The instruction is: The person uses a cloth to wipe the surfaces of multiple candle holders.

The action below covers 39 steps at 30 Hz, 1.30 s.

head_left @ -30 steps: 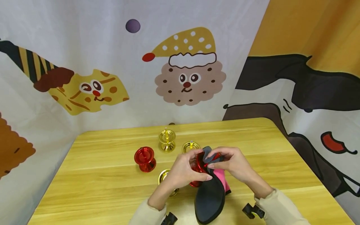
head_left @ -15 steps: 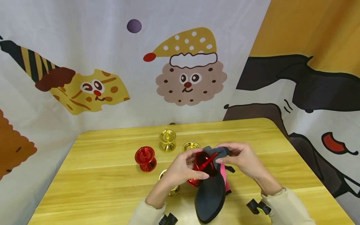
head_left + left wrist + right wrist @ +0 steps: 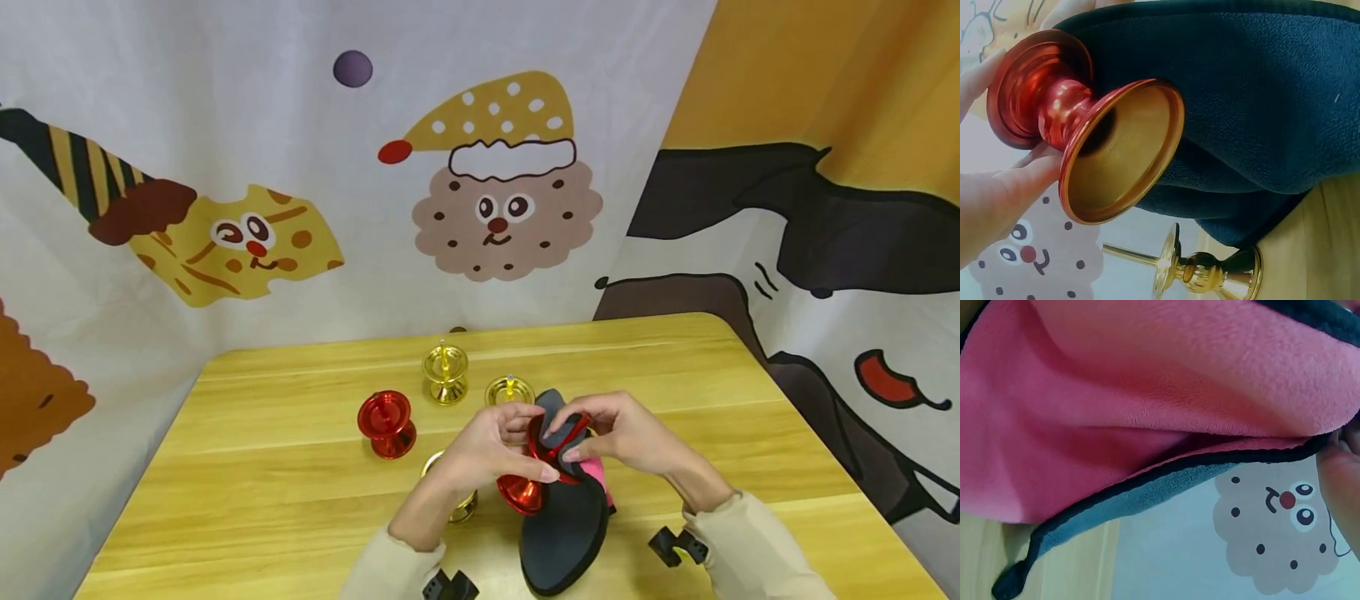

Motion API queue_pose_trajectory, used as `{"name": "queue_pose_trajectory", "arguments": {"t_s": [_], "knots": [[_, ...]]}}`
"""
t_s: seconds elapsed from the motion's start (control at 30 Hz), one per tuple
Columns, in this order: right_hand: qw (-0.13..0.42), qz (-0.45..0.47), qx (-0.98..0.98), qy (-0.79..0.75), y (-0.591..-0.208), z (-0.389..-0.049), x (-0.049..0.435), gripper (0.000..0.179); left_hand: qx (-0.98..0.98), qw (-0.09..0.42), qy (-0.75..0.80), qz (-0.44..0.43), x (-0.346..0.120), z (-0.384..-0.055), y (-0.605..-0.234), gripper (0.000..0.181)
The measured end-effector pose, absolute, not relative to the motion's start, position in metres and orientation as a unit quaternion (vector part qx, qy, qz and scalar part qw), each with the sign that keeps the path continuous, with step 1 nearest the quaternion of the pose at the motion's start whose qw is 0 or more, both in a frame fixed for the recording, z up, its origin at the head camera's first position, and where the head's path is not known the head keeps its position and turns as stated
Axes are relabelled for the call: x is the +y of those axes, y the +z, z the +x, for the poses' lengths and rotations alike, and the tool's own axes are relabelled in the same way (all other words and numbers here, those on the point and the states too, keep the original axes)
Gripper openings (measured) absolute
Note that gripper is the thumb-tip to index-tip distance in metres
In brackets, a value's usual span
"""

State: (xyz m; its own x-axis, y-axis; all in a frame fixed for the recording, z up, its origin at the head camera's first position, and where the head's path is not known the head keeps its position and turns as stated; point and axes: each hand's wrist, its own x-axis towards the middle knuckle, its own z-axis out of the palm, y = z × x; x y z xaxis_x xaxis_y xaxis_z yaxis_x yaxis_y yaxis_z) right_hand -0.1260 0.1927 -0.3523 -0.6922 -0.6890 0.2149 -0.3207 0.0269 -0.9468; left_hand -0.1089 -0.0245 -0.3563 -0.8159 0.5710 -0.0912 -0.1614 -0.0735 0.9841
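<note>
My left hand (image 3: 480, 454) grips a shiny red candle holder (image 3: 522, 493) by its upper dish, tilted over with its flared foot towards me. In the left wrist view the foot's hollow golden underside (image 3: 1129, 156) shows. My right hand (image 3: 633, 437) pinches a fold of a two-sided cloth, dark grey (image 3: 562, 533) on one face and pink (image 3: 1116, 394) on the other. The fold lies in the dish, against its red central spike. Below the hands the rest of the cloth hangs down. Part of the dish is hidden by fingers and cloth.
Another red candle holder (image 3: 387, 425) stands upright on the wooden table (image 3: 285, 467) to the left. Gold candle holders stand at the back (image 3: 446, 375) and just behind my hands (image 3: 510, 390); a third (image 3: 463, 507) is partly behind my left wrist. A printed curtain (image 3: 300, 108) hangs behind.
My right hand drew the cloth out rightwards, baring the dish, then came back left with the cloth inside it. The red candle holder has tilted, and more of its foot shows.
</note>
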Motion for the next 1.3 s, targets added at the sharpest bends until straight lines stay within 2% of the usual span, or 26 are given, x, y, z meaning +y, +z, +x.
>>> {"name": "queue_pose_trajectory", "arguments": {"t_s": [0.27,0.4,0.53,0.73,0.9,1.07,1.2,1.3], "knots": [[0.165,-0.346,0.689,-0.615,-0.354,-0.127,0.198,0.021,0.643,0.256,0.707,0.144,-0.021,-0.109,-0.358,0.064],[0.149,-0.332,0.698,-0.617,-0.352,-0.127,0.203,0.022,0.655,0.250,0.698,0.147,-0.021,-0.109,-0.360,0.064],[0.085,-0.315,0.709,-0.625,-0.346,-0.125,0.209,0.023,0.678,0.218,0.684,0.158,-0.022,-0.109,-0.362,0.069],[-0.054,-0.198,0.757,-0.620,-0.345,-0.114,0.198,0.028,0.694,0.132,0.698,0.118,-0.019,-0.105,-0.366,0.069],[-0.105,-0.250,0.768,-0.581,-0.360,-0.105,0.183,0.027,0.680,0.090,0.719,0.112,-0.014,-0.102,-0.368,0.065],[-0.082,-0.307,0.767,-0.557,-0.367,-0.100,0.184,0.025,0.670,0.077,0.731,0.106,-0.013,-0.101,-0.373,0.064],[-0.048,-0.305,0.772,-0.555,-0.366,-0.099,0.188,0.023,0.666,0.080,0.732,0.120,-0.013,-0.101,-0.376,0.065],[-0.044,-0.296,0.767,-0.567,-0.366,-0.098,0.188,0.018,0.659,0.089,0.735,0.136,-0.012,-0.099,-0.377,0.066]]}}
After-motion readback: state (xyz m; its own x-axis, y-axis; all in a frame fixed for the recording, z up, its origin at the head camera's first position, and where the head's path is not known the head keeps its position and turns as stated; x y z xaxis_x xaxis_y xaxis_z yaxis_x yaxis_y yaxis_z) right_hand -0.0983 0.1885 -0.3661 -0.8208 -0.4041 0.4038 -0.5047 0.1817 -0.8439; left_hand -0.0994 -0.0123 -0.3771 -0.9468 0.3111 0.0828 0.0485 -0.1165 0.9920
